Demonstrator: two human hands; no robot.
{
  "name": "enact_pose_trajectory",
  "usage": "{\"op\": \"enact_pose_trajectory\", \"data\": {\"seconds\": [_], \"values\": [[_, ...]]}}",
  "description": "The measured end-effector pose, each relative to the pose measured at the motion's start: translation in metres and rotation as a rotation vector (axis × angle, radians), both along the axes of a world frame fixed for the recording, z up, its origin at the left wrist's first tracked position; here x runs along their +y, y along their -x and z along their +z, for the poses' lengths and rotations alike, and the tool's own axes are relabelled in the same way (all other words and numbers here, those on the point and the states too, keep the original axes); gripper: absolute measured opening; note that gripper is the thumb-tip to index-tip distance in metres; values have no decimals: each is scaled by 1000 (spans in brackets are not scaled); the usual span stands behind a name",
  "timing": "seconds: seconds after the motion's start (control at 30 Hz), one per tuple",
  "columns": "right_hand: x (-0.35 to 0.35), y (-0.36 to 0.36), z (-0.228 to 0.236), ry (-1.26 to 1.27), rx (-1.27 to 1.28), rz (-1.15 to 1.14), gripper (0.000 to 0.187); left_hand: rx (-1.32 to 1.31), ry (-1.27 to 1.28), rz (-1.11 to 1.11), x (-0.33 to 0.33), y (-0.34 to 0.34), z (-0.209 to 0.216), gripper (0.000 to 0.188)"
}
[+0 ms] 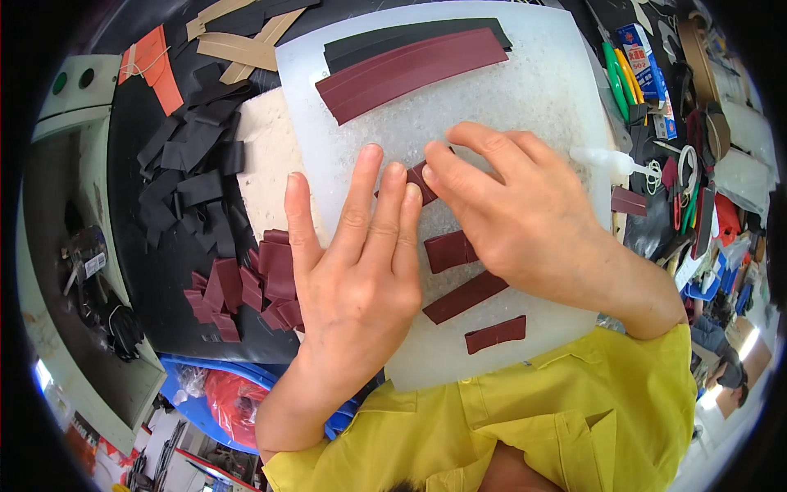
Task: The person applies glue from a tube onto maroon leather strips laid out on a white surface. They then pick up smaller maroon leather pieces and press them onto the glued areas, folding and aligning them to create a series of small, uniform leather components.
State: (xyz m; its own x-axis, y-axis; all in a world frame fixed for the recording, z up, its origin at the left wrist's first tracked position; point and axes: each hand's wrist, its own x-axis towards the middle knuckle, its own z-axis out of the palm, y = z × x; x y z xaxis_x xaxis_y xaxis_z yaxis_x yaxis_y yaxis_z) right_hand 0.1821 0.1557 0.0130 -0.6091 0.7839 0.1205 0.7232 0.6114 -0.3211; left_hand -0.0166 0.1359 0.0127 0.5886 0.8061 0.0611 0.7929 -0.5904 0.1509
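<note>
A short maroon strip (418, 182), leather-like, lies on a translucent white board (557, 90) between my hands. My left hand (357, 262) is spread flat with its fingers stretched out, fingertips at the strip's left end. My right hand (525, 205) has its thumb and forefinger pinched on the strip's right end, which they partly cover. Nearer to me on the board lie a folded maroon piece (449, 250), a flat maroon strip (466, 297) and a looped maroon piece (496, 334). Long maroon strips (414, 72) overlap long black strips (393, 45) at the far side.
Left of the board are heaps of black pieces (197, 172) and maroon pieces (221, 287), with tan strips (238, 51) and orange pieces (153, 70) farther off. At right sit a white glue bottle (602, 158), green-handled tool (615, 82) and blue box (641, 61).
</note>
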Motion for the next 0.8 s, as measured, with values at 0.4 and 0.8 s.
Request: {"op": "enact_pose_trajectory", "data": {"seconds": [0.4, 0.8], "values": [[-46, -44, -8, -349, 359, -112, 48, -84, -234, 79, 3, -5, 16, 25], [-37, -93, -29, 70, 828, -626, 30, -571, -82, -67, -90, 9, -15, 38]]}}
